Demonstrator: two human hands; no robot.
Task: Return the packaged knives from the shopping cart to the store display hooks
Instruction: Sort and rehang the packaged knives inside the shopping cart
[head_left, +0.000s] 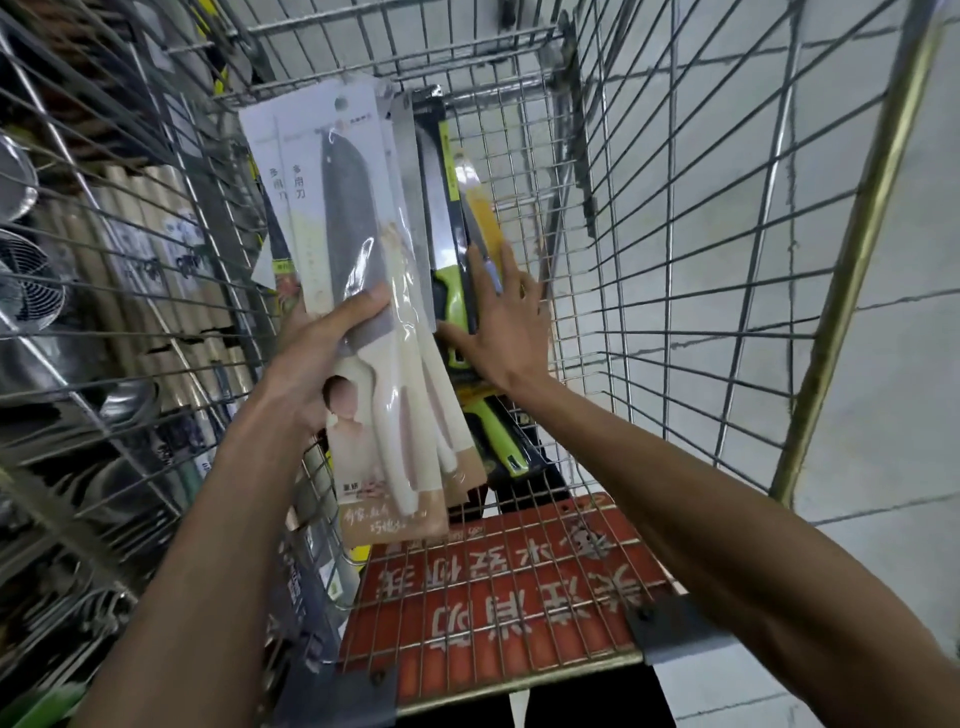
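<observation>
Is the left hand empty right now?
No, the left hand grips a stack of white-carded packaged knives with cream handles.

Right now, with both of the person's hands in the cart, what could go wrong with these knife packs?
1. The left hand pinches a fanned stack of white-carded, cream-handled knife packs near its middle; the packs may slide apart and drop.
2. The right hand lies flat, fingers spread, on the green-handled knife pack and the small yellow-carded knife pack; ungripped, either could slide down the wire shopping cart.
</observation>
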